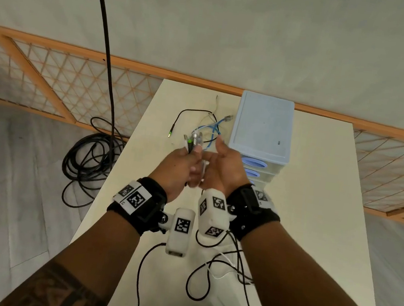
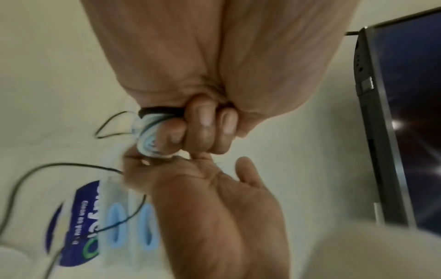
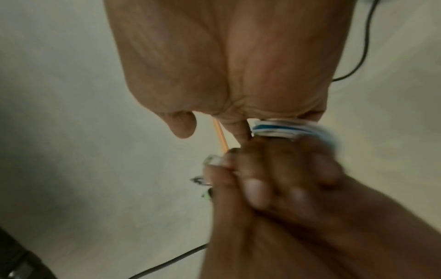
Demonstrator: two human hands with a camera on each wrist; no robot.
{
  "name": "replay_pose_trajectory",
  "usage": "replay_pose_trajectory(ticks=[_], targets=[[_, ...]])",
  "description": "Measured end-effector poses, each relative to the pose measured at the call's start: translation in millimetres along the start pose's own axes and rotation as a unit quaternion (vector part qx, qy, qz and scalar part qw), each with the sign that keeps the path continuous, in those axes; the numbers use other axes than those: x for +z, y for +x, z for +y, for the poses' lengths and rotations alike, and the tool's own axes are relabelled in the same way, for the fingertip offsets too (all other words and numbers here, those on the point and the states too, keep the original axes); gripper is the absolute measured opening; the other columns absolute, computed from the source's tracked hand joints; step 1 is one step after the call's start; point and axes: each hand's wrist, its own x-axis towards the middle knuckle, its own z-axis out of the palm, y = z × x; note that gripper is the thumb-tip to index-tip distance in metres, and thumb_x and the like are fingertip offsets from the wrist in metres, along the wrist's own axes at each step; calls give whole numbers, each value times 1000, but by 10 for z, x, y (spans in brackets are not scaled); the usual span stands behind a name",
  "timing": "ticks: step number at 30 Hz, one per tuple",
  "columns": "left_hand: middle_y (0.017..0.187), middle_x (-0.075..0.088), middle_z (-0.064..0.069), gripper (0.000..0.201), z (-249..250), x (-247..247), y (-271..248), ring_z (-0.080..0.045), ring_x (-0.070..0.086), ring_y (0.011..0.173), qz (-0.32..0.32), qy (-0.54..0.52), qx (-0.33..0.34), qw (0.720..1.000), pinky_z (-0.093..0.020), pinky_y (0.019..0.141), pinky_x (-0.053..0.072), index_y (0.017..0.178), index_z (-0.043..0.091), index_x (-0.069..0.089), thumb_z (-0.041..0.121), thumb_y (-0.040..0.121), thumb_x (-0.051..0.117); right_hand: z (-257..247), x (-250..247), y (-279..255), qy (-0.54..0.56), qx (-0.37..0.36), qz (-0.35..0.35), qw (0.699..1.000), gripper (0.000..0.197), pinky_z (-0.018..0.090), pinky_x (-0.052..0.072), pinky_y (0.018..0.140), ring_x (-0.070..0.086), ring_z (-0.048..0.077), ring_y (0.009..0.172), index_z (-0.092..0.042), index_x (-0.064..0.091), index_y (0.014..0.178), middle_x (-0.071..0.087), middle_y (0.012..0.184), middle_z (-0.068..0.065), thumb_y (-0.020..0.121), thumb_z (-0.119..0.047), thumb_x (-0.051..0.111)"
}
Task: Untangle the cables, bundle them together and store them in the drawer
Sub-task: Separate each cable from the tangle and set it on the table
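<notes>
Over the cream table (image 1: 303, 220) my left hand (image 1: 180, 165) grips a bundle of cables (image 1: 193, 139), its plugs sticking up past the fingers. In the left wrist view the curled fingers (image 2: 203, 128) wrap round blue, white and black strands (image 2: 148, 132). My right hand (image 1: 227, 167) meets the left one and holds the same strands (image 3: 281, 128) at its fingers, thumb raised. Loose ends of a blue cable (image 1: 212, 128), a black cable (image 1: 183, 116) and a white cable (image 1: 216, 105) trail on the table beyond. The light blue drawer unit (image 1: 262, 125) stands just right, drawers shut.
Black and white leads (image 1: 203, 278) from the wrist cameras loop over the near table. A coil of black cable (image 1: 90, 157) lies on the floor at the left, under a hanging black cord (image 1: 105, 20). A wooden lattice screen (image 1: 62, 79) runs behind. A dark screen (image 2: 393, 113) shows in the left wrist view.
</notes>
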Motion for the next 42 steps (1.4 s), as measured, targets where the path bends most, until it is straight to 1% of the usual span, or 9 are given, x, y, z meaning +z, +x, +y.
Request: replay_pose_trajectory(ticks=[8, 14, 19, 22, 25, 27, 30, 36, 42], targets=[[52, 45, 9, 30, -409, -201, 119, -12, 35, 46, 11, 219, -46, 975, -30, 56, 29, 85, 17, 43, 34, 109, 38, -338, -82, 139, -129, -127, -2, 983, 74, 32, 37, 80, 54, 18, 88, -6, 70, 127, 59, 95, 7, 98, -67, 39], [81, 78, -3, 43, -477, -407, 395, -15, 51, 47, 88, 329, -90, 936, -25, 50, 41, 108, 13, 69, 36, 109, 33, -424, -102, 84, -217, -164, -32, 962, 70, 44, 7, 116, 18, 22, 155, -19, 68, 133, 31, 166, 2, 98, -68, 32], [130, 62, -24, 46, -523, -432, 453, -41, 57, 119, 170, 398, -91, 897, -41, 94, 43, 133, 0, 50, 37, 109, 36, -404, -337, -89, -314, -135, 55, 938, 45, 35, 33, 106, 47, 15, 138, -21, 77, 116, 57, 146, -4, 101, -53, 49], [123, 68, -16, 42, -516, -396, 471, -30, 65, 100, 150, 370, -71, 914, -31, 79, 42, 131, 3, 53, 35, 110, 35, -231, -564, -182, -313, -98, 107, 939, 31, 29, 44, 85, 64, 17, 117, -18, 75, 102, 71, 123, -1, 105, -31, 46], [82, 77, -2, 31, -552, -346, 505, -20, 54, 54, 113, 281, -44, 952, -28, 61, 43, 114, 14, 54, 38, 108, 37, -18, -736, -235, -314, -64, 161, 933, 21, 24, 44, 67, 69, 18, 85, -14, 69, 92, 74, 97, 5, 99, -17, 49], [68, 64, 3, 30, -518, -294, 503, -32, 56, 65, 123, 274, -9, 954, -33, 70, 41, 103, 13, 54, 40, 106, 41, 112, -859, -230, -348, -56, 193, 916, 19, 25, 44, 64, 65, 18, 74, -11, 68, 95, 73, 88, 7, 99, -16, 50], [75, 58, 2, 20, -394, -230, 441, -11, 54, 67, 128, 328, 62, 934, -29, 70, 35, 105, 14, 50, 33, 108, 43, 317, -1068, -186, -419, -15, 214, 883, 19, 31, 51, 68, 61, 19, 69, -12, 67, 85, 70, 82, 8, 98, -15, 54], [74, 73, 0, 20, -344, -206, 430, 0, 42, 40, 104, 270, 103, 951, -31, 59, 37, 109, 20, 50, 37, 108, 40, 610, -1292, -184, -617, 87, 232, 747, 32, 31, 50, 93, 64, 29, 116, -1, 65, 125, 68, 128, 13, 104, -14, 45], [67, 49, -1, 20, -389, -176, 399, -12, 45, 53, 95, 257, 88, 958, -32, 63, 38, 92, 23, 48, 35, 107, 44, 935, -1548, -11, -694, 110, 226, 675, 46, 25, 39, 79, 63, 28, 119, -5, 66, 123, 68, 127, 12, 98, -42, 55]])
